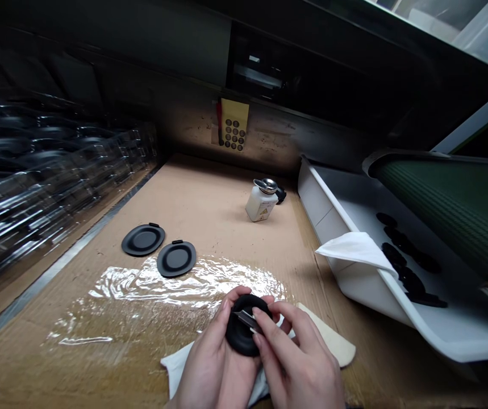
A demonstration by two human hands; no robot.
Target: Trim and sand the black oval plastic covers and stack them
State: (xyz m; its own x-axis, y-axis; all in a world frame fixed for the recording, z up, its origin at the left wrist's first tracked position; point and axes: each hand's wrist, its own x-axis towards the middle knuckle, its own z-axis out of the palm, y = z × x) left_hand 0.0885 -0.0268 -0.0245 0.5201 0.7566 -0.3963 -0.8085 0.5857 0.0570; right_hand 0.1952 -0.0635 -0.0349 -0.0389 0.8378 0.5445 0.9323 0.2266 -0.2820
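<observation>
One round black part (pixel 239 338) is cupped in the left hand (pixel 212 358), and one thin dark strip (pixel 246 318), possibly a blade, is pinched over its face by the right hand (pixel 297 355); close work on that face is judged to be in hand, calling next for a steady hold. Ahead of the hands on the desk (pixel 209 199), two flat black discs (pixel 171 258) (to the left) and one bottle (pixel 261 204) are counted.

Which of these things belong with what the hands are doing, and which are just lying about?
In use:
round black piece, in the left hand
thin dark strip, in the right hand

Seemingly just lying about:
two flat dark discs
white bottle
white cloth over the bin's edge
</observation>
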